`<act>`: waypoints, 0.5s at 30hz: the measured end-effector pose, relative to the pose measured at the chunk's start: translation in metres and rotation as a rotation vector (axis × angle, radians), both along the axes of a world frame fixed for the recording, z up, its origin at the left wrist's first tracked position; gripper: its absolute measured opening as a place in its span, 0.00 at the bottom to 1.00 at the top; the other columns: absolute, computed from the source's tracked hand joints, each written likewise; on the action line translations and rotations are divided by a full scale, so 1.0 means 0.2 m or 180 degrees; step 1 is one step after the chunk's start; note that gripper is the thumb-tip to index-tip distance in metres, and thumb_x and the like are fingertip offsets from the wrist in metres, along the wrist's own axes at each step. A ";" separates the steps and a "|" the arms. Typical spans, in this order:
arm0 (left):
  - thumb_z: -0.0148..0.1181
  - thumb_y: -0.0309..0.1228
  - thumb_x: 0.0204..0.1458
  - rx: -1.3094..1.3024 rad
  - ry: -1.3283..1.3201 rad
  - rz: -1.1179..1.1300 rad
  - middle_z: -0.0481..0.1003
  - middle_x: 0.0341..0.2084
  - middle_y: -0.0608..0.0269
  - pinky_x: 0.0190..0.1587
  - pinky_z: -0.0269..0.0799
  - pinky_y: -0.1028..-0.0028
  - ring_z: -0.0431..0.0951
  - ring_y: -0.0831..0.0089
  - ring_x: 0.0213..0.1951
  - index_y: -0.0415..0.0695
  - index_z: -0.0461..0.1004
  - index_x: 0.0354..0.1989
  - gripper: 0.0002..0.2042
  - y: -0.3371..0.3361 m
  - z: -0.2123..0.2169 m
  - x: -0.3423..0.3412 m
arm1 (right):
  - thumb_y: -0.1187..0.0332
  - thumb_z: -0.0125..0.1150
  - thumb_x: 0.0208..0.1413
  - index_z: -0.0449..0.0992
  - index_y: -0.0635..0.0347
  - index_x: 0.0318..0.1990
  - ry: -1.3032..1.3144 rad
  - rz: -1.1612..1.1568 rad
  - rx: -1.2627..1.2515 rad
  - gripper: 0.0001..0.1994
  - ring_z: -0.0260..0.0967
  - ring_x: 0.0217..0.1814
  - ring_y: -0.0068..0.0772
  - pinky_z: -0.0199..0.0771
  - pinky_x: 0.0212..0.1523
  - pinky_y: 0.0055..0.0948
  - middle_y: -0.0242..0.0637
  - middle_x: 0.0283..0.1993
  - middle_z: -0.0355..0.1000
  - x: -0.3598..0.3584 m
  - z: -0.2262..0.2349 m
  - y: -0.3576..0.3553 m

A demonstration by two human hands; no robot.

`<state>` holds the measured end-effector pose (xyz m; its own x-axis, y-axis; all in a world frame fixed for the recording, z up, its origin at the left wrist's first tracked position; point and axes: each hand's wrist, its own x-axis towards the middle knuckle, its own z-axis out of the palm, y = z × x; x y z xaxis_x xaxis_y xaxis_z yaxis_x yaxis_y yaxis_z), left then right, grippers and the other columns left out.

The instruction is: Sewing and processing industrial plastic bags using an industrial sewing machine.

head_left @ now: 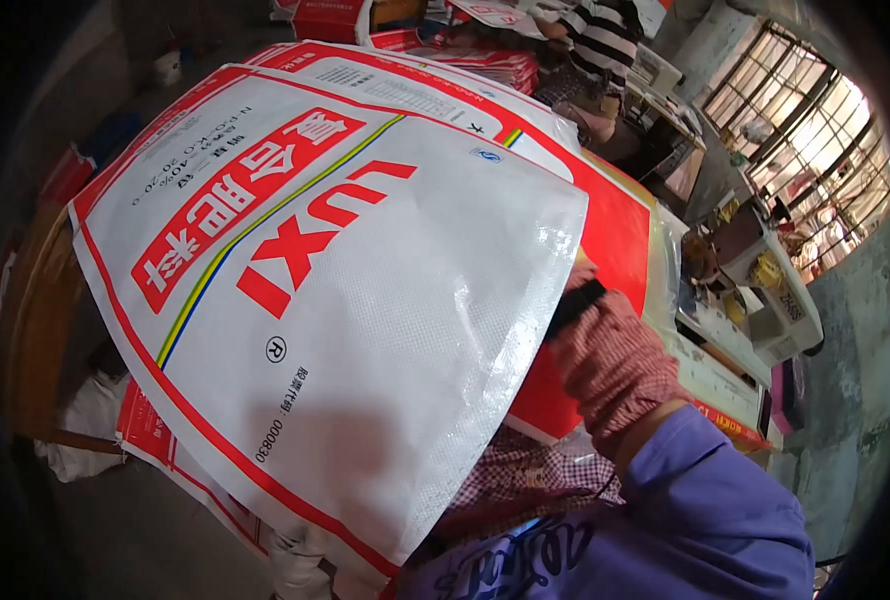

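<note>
A large white woven plastic sack (405, 290) with red borders, red lettering and a yellow-blue stripe spreads across the middle of the view. Its right edge is bowed up and its near end reaches close to my body. My right hand (586, 271) is at that right edge, with a dark band around the wrist and a red checked sleeve cover (620, 365) on the forearm. The sack's edge hides its fingers, so their grip does not show. I cannot see my left hand; the sack covers the area on that side.
Beneath lies another red-and-white sack (615, 235). More sacks (485, 65) are stacked at the far side. A person in a striped top (605, 40) sits at the back. Sewing machines (775, 290) stand on the right, below a barred window (815, 110). A wooden frame (40, 320) is at left.
</note>
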<state>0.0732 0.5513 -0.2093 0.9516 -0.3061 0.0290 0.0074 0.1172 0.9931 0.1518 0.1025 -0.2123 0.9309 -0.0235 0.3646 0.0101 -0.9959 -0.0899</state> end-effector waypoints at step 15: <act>0.49 0.31 0.51 0.1611 -0.0875 -0.0157 0.74 0.29 0.60 0.30 0.68 0.70 0.72 0.71 0.29 0.40 0.75 0.37 0.11 0.13 -0.13 -0.21 | 0.59 0.39 0.56 0.72 0.61 0.39 0.0944 -0.0608 -0.0926 0.17 0.70 0.37 0.36 0.71 0.36 0.30 0.39 0.38 0.72 -0.19 0.07 0.03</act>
<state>0.0315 0.5769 -0.2362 0.9140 -0.3900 0.1115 -0.2654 -0.3670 0.8916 0.1134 0.1088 -0.1981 0.9850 -0.1409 0.0997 -0.1601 -0.9617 0.2227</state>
